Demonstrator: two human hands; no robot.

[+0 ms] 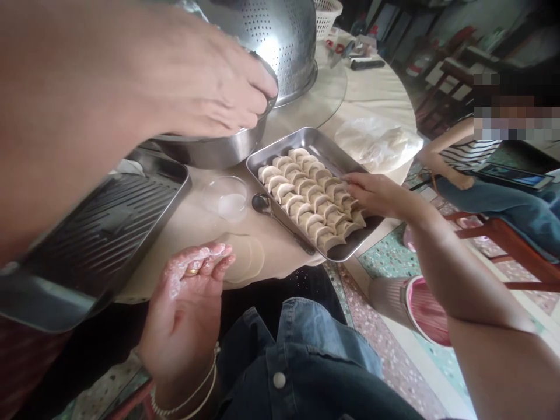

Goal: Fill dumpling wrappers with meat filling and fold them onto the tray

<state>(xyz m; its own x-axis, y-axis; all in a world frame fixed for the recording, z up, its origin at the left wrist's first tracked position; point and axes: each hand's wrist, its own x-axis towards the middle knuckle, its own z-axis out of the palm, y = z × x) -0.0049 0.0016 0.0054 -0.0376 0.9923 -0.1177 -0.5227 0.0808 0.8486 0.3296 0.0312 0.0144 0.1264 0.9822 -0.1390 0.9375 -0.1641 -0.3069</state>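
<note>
My left hand [190, 291] is held palm up at the table's near edge, dusted with flour, fingers loosely apart and holding nothing. Just beyond it lie round dumpling wrappers [245, 256]. My right hand [376, 195] reaches in from the right and lies flat on the dumplings [306, 195] at the right side of a steel tray [280, 146], fingers stretched out and touching them. The folded dumplings fill the tray in rows.
Another person's arm and hand [188, 81] reach from the upper left into a steel bowl [210, 150]. A colander [275, 35], a spoon [266, 207], a small glass dish [227, 195], a dark ribbed tray [96, 233] and a wrapper bag [376, 143] are on the table. A seated person [503, 175] is at right.
</note>
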